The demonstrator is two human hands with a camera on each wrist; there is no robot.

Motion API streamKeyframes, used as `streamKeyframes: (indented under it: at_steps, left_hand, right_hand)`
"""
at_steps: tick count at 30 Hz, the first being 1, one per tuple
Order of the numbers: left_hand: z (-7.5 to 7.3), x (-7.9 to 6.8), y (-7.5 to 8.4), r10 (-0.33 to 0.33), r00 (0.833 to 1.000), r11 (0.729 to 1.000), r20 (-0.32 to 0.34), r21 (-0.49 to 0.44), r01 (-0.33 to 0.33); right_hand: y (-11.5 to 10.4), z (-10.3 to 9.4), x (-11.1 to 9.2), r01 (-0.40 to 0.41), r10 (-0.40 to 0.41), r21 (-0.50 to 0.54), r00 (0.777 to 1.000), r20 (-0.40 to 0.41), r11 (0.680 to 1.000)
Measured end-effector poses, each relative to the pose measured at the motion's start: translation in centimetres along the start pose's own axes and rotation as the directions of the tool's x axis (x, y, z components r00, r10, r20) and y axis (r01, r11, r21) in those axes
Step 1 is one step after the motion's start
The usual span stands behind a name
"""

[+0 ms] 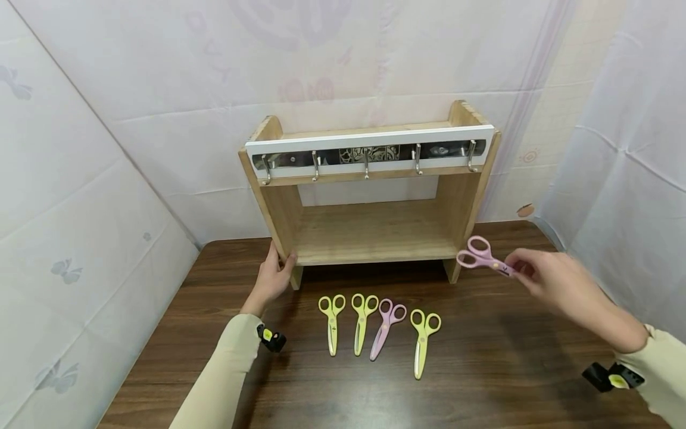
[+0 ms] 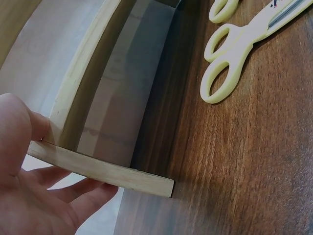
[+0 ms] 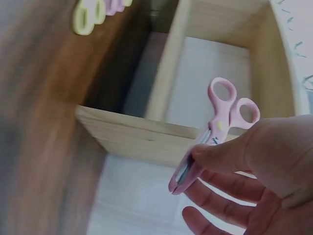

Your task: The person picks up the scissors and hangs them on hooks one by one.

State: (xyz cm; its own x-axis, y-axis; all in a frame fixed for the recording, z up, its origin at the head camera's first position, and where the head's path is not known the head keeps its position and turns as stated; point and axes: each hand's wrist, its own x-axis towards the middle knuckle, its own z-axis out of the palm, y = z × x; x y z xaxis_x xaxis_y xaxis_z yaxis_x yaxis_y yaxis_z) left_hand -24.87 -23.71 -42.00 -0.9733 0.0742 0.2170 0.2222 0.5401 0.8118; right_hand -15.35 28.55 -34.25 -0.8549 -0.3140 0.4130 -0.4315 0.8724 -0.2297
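The right hand (image 1: 563,288), at 4 o'clock from the wooden shelf (image 1: 375,232), pinches the held pink scissors (image 1: 489,261) by the blades, their loops pointing to 10 o'clock. At 8 o'clock from the shelf, the left hand (image 1: 272,279) grips the lower side panel, thumb at its front edge and fingers outside. At 6 o'clock lie, left to right on the surface (image 1: 482,387), a yellow pair (image 1: 332,325), a second yellow pair (image 1: 361,325), a pink pair (image 1: 384,329) and a third yellow pair (image 1: 421,344), all loops towards 12
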Motion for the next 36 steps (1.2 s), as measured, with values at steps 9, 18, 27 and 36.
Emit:
streamKeyframes:
  at_steps: [9, 18, 27, 36]
  left_hand:
    - [0.0, 0.1, 0.1, -0.011, 1.0, 1.0, 0.0, 0.017, 0.011]
    - [0.0, 0.1, 0.2, -0.015, 1.0, 0.999, 0.012, 0.032, 0.015]
    - [0.1, 0.1, 0.1, -0.019, 1.0, 0.999, 0.023, 0.033, 0.018]
    - [0.0, 0.0, 0.0, 0.002, 1.0, 1.0, 0.027, 0.028, -0.003]
  right_hand:
    - [-1.0, -2.6, 3.0, 0.158, -0.155, -0.007, 0.959, -0.237, 0.987]
    - [-3.0, -3.4, 5.1, 0.144, -0.105, 0.078, 0.92, -0.378, 0.986]
    - [-3.2, -2.8, 6.1, 0.065, 0.002, 0.161, 0.923, -0.384, 0.985]
    - [-2.9, -2.1, 6.2, 0.039, 0.03, 0.179, 0.929, -0.369, 0.983]
